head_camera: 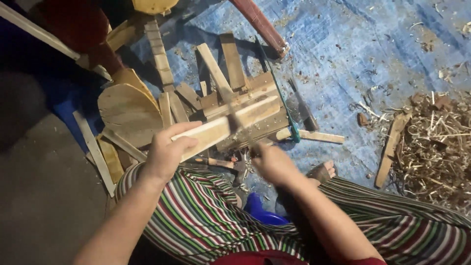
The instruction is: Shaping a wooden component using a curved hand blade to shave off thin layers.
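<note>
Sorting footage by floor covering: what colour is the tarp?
Blue tarp, in the head view.

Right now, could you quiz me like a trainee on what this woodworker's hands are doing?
1. True or false: the left hand grips the long pale wooden plank.
2. What lies under the wood pile: A grass, B blue tarp, C tiles?
3. Which hand works the blurred thin blade across the plank?

Key: 1 true. 2 B, the blue tarp. 3 the right hand.
</note>
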